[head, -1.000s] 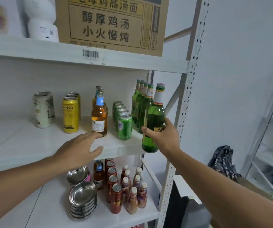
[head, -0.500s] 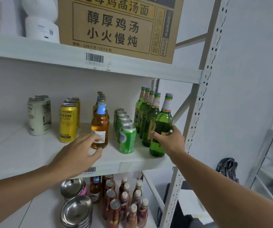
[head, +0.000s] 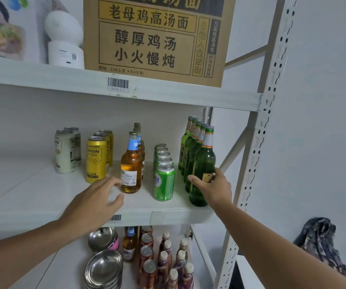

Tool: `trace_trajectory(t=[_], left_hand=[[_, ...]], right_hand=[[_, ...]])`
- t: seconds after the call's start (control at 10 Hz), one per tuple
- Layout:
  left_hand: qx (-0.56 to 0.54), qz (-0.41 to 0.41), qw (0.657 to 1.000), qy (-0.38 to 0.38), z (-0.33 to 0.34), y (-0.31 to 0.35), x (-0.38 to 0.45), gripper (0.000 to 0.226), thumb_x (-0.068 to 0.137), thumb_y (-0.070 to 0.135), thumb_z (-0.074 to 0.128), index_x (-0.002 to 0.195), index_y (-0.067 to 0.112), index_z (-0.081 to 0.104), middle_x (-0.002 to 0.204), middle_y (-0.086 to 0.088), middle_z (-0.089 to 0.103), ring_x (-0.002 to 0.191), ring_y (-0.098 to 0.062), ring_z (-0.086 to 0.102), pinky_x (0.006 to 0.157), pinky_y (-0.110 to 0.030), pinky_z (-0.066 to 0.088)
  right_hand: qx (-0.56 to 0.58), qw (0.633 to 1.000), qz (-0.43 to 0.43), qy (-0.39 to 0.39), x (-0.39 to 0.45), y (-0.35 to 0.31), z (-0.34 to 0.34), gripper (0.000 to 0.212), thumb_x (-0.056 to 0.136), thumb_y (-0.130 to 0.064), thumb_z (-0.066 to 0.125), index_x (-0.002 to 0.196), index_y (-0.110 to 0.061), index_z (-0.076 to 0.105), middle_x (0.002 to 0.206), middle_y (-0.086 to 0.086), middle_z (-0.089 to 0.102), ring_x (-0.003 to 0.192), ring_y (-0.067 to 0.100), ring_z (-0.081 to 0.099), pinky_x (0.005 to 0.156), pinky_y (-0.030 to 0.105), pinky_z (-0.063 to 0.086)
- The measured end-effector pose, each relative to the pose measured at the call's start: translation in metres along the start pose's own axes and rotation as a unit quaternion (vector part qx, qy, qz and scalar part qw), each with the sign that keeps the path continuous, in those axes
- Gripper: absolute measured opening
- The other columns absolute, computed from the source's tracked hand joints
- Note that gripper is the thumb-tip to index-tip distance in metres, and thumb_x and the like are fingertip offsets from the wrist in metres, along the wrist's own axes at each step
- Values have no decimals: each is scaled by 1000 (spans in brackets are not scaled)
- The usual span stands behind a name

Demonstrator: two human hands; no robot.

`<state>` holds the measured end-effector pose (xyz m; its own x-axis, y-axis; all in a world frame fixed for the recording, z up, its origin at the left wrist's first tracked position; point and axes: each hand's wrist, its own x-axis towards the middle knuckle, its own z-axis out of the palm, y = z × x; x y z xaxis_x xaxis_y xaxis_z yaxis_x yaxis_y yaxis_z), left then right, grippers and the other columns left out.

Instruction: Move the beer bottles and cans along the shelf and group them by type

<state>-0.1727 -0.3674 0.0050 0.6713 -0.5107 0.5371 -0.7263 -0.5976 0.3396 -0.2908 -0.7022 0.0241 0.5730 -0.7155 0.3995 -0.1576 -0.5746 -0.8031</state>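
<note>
The right hand (head: 213,188) has its fingers (head: 195,180) wrapped round the lower body of the front green bottle (head: 202,165), which stands upright on the middle shelf (head: 42,197) at the head of a row of matching green bottles (head: 188,147) running back behind it; the left hand (head: 97,197) is spread open, holding nothing, its fingertips (head: 115,181) just beside the base of the amber bottle (head: 131,165), though whether they touch it I cannot tell.

Taking that amber bottle as landmark: more amber bottles stand in file behind it; a file of green cans (head: 163,174) stands to its right, between it and the green bottles; yellow cans (head: 97,159) stand to its left, and pale cans (head: 65,151) beyond those. Each type already stands in its own file, so the sorting looks nearly finished; perhaps only straightening is left.

The shelf is white board on a white slotted upright (head: 257,155); a cardboard carton (head: 153,38) sits above, steel bowls (head: 103,268) and further bottles below; bare white walls behind.
</note>
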Motion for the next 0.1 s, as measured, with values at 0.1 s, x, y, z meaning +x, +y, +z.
trace_trajectory(t=[0.1], left_hand=[[1,-1,1000,9,2,10,-2,35,102,53,55,135,42,52,141,22,57,120,-3,57,91,-35,52]], right_hand=[[26,1000,-8,-13,-1,4,-1,85,73,-72,84,139,-26,56,116,-8,70,107,20,69,95,46,61]])
